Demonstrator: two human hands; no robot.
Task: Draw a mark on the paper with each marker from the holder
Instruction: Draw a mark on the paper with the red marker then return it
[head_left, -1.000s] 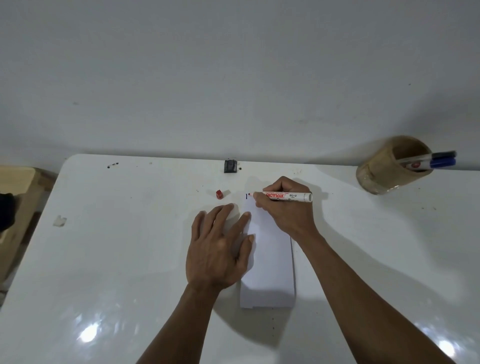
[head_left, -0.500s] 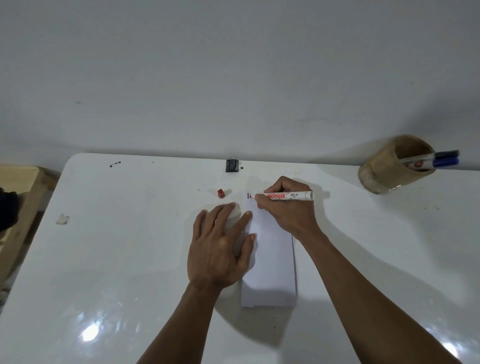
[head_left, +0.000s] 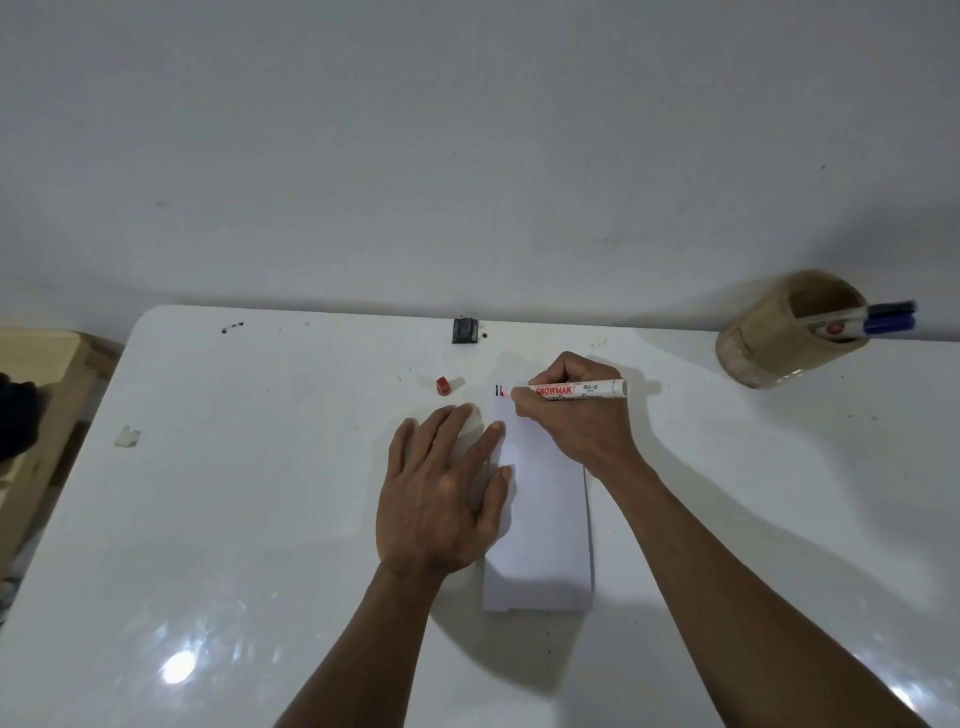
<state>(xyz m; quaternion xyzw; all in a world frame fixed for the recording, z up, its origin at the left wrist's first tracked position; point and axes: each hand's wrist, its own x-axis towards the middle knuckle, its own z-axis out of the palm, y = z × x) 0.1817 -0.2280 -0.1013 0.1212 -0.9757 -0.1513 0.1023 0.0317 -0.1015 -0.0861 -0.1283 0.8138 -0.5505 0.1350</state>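
Note:
A narrow white paper (head_left: 545, 514) lies lengthwise on the white table (head_left: 234, 519). My left hand (head_left: 441, 493) lies flat, fingers spread, on the paper's left edge. My right hand (head_left: 576, 421) grips a white red-inked marker (head_left: 576, 388), held sideways with its tip on the paper's far left corner. A dark stroke and a red stroke (head_left: 500, 391) sit side by side there. The marker's red cap (head_left: 443, 385) rests on the table to the left. A bamboo holder (head_left: 784, 332) at the far right holds two markers (head_left: 862, 323), one of them blue-capped.
A small black object (head_left: 465, 330) sits at the table's far edge against the grey wall. A bit of torn tape (head_left: 128, 436) is stuck near the left edge. Wooden furniture (head_left: 36, 395) stands beyond the table's left side.
The marker tip has moved slightly along the paper's far corner, and a red stroke now shows beside the dark one. My left hand stays flat on the paper.

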